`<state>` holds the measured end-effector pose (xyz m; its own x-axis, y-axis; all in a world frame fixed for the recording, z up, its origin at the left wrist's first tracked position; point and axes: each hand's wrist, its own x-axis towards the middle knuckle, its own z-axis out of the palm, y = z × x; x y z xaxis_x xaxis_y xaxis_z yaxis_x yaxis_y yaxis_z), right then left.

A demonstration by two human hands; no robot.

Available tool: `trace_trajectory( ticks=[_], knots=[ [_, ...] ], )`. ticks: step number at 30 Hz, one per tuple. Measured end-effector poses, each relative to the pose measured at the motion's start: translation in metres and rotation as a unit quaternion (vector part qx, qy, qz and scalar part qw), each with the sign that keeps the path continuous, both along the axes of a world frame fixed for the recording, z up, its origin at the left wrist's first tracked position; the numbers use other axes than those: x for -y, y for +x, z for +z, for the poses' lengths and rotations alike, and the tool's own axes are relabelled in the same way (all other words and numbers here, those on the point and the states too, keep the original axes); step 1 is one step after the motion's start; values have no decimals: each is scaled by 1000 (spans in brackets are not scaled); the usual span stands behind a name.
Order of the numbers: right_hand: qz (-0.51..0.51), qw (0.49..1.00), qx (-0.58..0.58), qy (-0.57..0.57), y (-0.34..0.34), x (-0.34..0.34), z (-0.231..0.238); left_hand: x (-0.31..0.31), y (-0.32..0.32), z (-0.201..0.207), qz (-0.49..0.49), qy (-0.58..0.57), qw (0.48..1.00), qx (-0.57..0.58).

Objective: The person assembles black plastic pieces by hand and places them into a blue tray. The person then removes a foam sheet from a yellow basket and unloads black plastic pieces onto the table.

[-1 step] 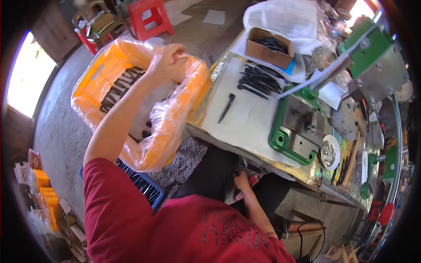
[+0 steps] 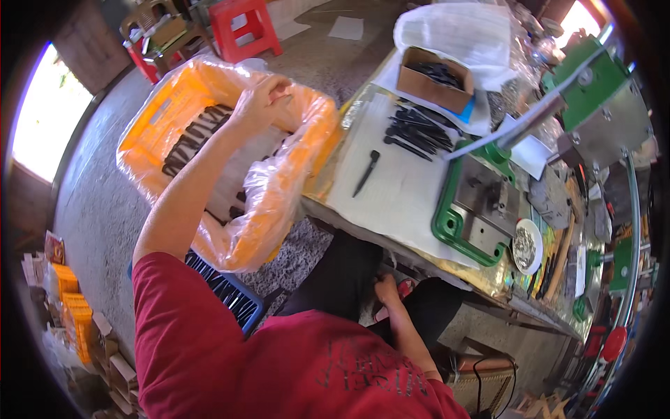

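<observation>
My left hand (image 2: 259, 106) is raised over the far side of a yellow plastic crate (image 2: 150, 124), its fingers curled together. Whatever they may hold does not show. Clear plastic film (image 2: 259, 199) lines the crate and hangs over its rim. Inside, a row of black elongated parts (image 2: 199, 136) lies side by side, partly covered by my forearm. More black pieces (image 2: 239, 204) sit near the crate's near wall. Low between my legs rests my right hand (image 2: 384, 288), its fingers curled in, with nothing visible in them.
The table at right holds a single black stake-like part (image 2: 366, 173), a pile of them (image 2: 419, 131), a cardboard box (image 2: 436, 75) of black pieces, a green machine base (image 2: 447, 223) and a white bowl (image 2: 525, 246) of small metal bits. A blue crate (image 2: 255, 314) stands below.
The whole view has shifted slightly, so the crate and table appear a little farther right. Both hands keep nearly the same pose.
</observation>
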<state>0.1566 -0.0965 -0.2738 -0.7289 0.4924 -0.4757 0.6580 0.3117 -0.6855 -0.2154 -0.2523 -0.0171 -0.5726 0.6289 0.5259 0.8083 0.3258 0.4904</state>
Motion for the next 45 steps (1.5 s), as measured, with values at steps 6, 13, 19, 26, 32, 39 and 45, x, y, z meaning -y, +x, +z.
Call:
trace_trajectory(
  ticks=[6, 13, 19, 26, 32, 39, 45],
  knots=[
    [-18, 999, -24, -24, 11, -7, -48, 73, -17, -43, 88, -74, 989, 94],
    [-8, 999, -25, -26, 1, 3, -2, 78, -8, -80, -38, -308, 944, 109],
    [-14, 999, 27, 16, 5, 2, -9, 55, -13, -97, -131, -355, 925, 34],
    [7, 997, 79, -9, 4, -2, -4, 18, -30, -128, -47, -444, 892, 68],
    [-6, 996, 94, 4, -13, 15, 49, 8, -40, -146, -89, -396, 912, 64],
    [13, 996, 89, -25, -9, 6, 25, -1, -30, -116, -88, -426, 891, 131],
    [18, 998, 63, -7, -5, 3, 9, -2, -35, -122, -130, -430, 892, 44]
  ],
)
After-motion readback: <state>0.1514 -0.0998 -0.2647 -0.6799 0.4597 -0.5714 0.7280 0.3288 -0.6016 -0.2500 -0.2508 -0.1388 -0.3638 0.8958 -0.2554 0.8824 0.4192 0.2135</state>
